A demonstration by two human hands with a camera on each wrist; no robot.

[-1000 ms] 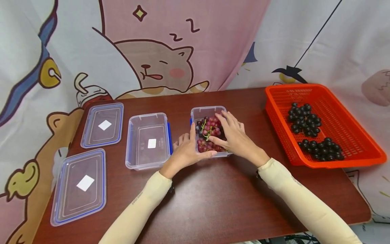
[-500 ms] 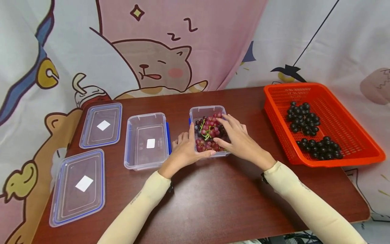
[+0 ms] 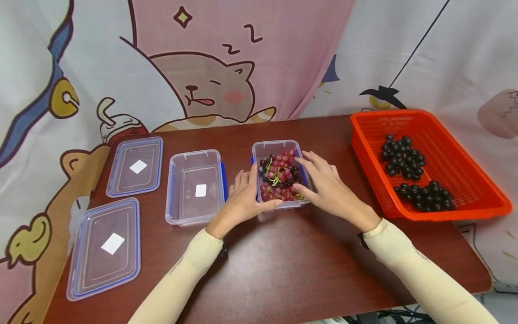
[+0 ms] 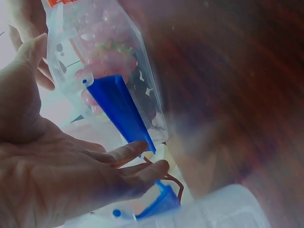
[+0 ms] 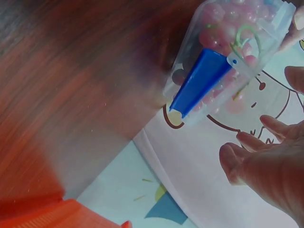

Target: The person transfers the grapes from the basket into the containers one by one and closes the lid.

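Observation:
A clear plastic food container [image 3: 279,143] with blue side clips stands at mid-table in the head view. In it lie red grapes [image 3: 280,168] with a green stem on top and dark grapes [image 3: 263,169] around them. My left hand [image 3: 243,198] is at the container's left side, fingers extended and thumb along the near rim. At the right rim is my right hand [image 3: 329,191], its fingers spread and slightly bent, with nothing between them. The right wrist view shows that hand [image 5: 270,164] apart from the blue clip [image 5: 202,83].
An empty clear container [image 3: 190,209] stands left of the filled one. Two clear lids, a far lid [image 3: 121,173] and a near lid [image 3: 91,252], lie at the table's left. A red-orange basket [image 3: 376,189] on the right holds two bunches of black grapes [image 3: 402,159]. A printed curtain [image 3: 307,54] hangs behind.
My right hand has drawn back to the right, from over the grapes to the container's right rim, uncovering more grapes. My left hand has stayed at the left side almost unmoved.

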